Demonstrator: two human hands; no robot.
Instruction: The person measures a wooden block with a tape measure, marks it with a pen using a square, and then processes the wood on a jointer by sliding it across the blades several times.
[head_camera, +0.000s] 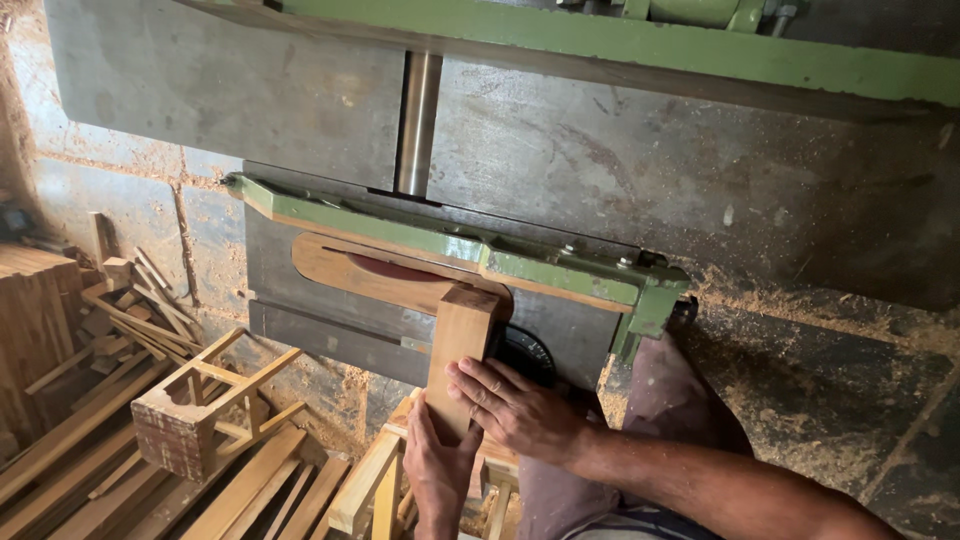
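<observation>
Short reddish-brown wooden block (460, 355): on near edge of grey steel machine table (330, 340), far end under green metal guard (450, 245). My right hand (515, 408) lies over top face, my left hand (435, 470) clasps near end, both closed around it. Judged stiff, light, dusty-slick; hold well back. Scrap offcuts, wooden stool frame (200, 405) at left; steel column (417, 122) behind.

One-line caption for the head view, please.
Both hands, left hand and right hand, press an upright wooden block against the green-framed woodworking machine, offcuts piled alongside.
</observation>
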